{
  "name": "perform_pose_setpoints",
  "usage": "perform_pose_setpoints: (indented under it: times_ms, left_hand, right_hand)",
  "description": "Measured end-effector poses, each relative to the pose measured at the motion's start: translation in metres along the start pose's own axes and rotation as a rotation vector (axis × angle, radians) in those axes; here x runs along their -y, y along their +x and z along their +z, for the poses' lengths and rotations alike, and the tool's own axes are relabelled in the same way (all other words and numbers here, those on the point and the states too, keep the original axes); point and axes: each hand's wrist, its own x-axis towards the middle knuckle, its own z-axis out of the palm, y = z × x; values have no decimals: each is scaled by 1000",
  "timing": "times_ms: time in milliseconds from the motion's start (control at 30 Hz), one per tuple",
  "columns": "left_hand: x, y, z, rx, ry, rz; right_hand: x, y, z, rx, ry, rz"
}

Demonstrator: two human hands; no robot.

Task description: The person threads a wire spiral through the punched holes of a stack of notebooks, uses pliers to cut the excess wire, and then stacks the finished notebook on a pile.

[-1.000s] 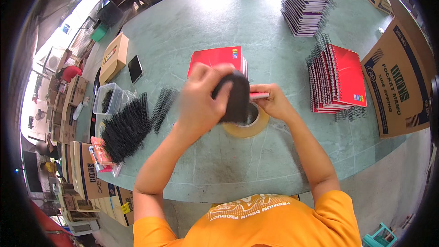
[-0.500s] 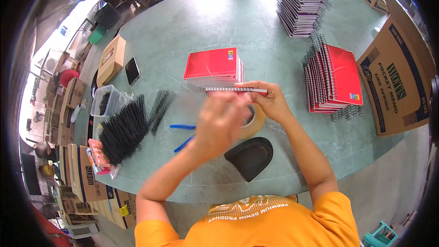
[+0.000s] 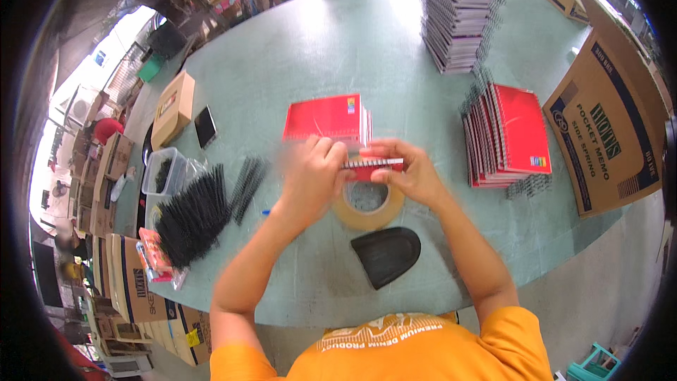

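A small red notebook [image 3: 374, 173] is held up edge-on in front of me, its punched, bound edge uppermost with dark spiral wire along it. My right hand [image 3: 412, 173] grips its right end between thumb and fingers. Closed round the left end of that edge is my left hand [image 3: 310, 173], partly smeared by motion; its fingertips and whatever coil end they pinch are hard to make out. Just beyond my hands lies a stack of red notebooks [image 3: 321, 116]. Below them rests a roll of clear tape [image 3: 392, 215], and a blue handle tip [image 3: 266, 212] shows beside my left wrist.
Black spiral coils [image 3: 187, 219] lie piled at left near a clear plastic tub [image 3: 173, 169] and a phone [image 3: 205, 127]. A black rounded pad [image 3: 386, 255] sits close to me. Bound red notebooks [image 3: 522, 127], a tall notebook stack [image 3: 458, 14] and a cardboard box [image 3: 599, 127] stand at right.
My left hand has moved slightly left and closed at the notebook's left end. The notebook has come a little nearer to me, and my left arm now covers most of the blue handles.
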Motion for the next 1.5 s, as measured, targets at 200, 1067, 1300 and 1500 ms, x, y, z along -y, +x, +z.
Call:
perform_pose_setpoints:
  times_ms: [200, 1067, 1300, 1500]
  left_hand:
    - [6, 0, 1, -64, -41, 91]
    - [-5, 12, 5, -42, -176, 45]
    - [-11, 14, 8, -3, -225, 45]
    - [-1, 17, 2, -7, -130, 91]
  right_hand:
    - [-6, -1, -8, 75, -63, -77]
    - [13, -5, -9, -128, -394, 122]
    - [17, -6, -7, -74, -531, 62]
    - [7, -6, -9, -109, -444, -5]
